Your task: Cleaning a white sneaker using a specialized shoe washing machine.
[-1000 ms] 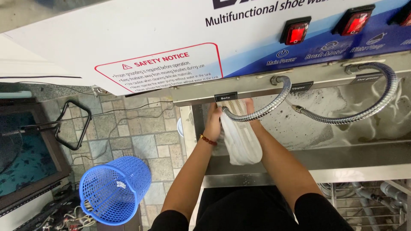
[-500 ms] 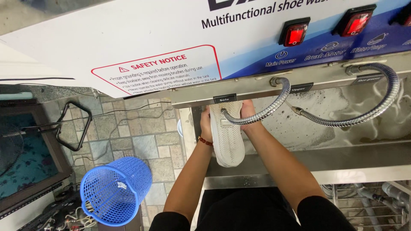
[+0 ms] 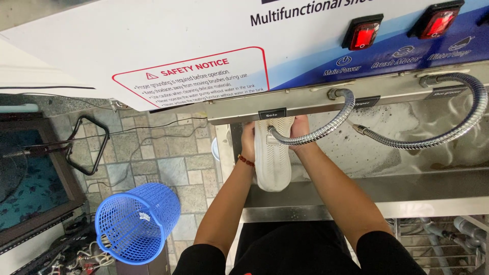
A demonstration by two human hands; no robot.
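View from above of a person at a steel shoe-washing machine (image 3: 356, 97). Both hands grip a white shoe (image 3: 272, 160), sole up, at the left of the soapy basin (image 3: 397, 153), its toe pushed under the machine's front panel. The left hand (image 3: 248, 142) wraps one side and the right hand (image 3: 300, 133) the other, fingers curled around the edges. A flexible metal hose (image 3: 318, 133) arcs over the sole. Doing this well likely means holding the shoe level with even pressure from both sides. A blue plastic basket (image 3: 137, 221) sits on the tiled floor.
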